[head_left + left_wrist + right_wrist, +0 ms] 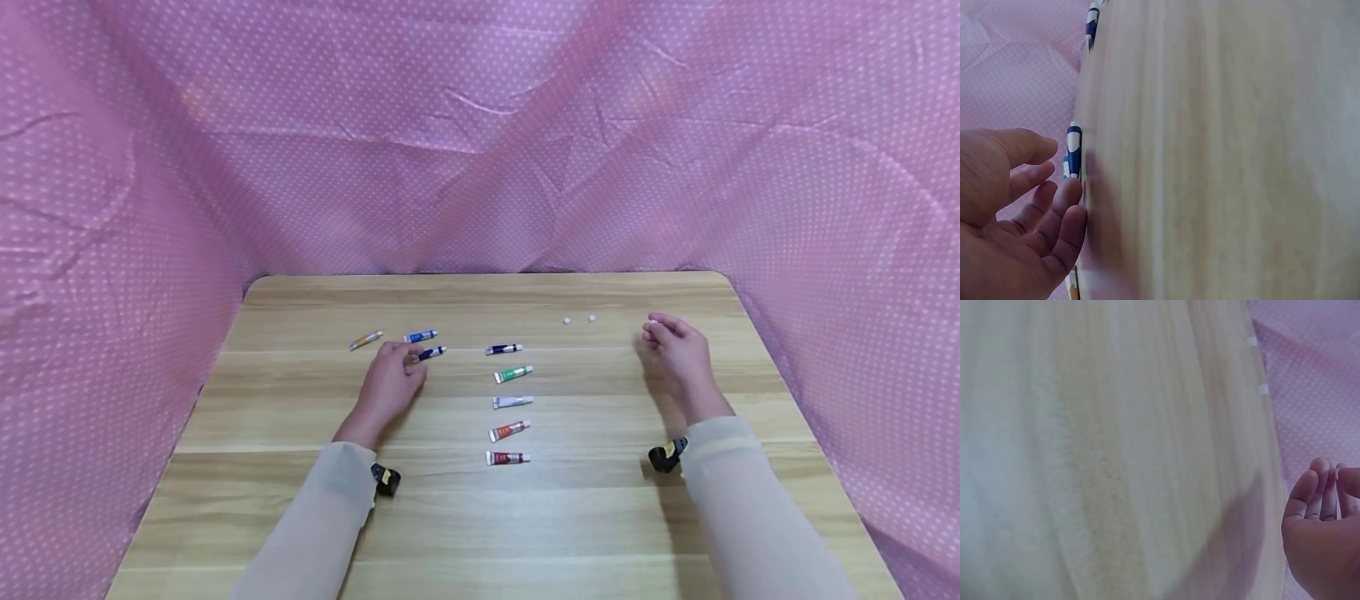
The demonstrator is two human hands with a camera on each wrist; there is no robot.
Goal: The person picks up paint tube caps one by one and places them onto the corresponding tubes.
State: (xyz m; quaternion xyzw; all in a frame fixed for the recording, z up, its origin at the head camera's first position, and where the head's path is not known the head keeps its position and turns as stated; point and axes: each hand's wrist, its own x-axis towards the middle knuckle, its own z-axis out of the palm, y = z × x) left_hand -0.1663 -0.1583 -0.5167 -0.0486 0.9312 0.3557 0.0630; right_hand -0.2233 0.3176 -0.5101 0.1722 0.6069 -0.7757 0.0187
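Observation:
My left hand [408,357] lies on the wooden table [480,517], its fingers loosely bent and holding nothing. Its fingertips [1069,190] are right beside a dark blue paint tube [431,352] [1074,140]. Just behind that are a lighter blue tube [420,336] and a yellow tube [366,340]. My right hand [654,331] hovers at the right with its fingers curled against the thumb [1349,481]. It pinches what looks like a small white cap [652,322]. Two white caps [567,321] [592,317] lie to its left.
Several tubes lie in a column at mid-table: purple [503,349], green [513,374], white [512,402], orange-red [510,431] and dark red [507,458]. Pink dotted cloth [480,167] walls in the back and both sides.

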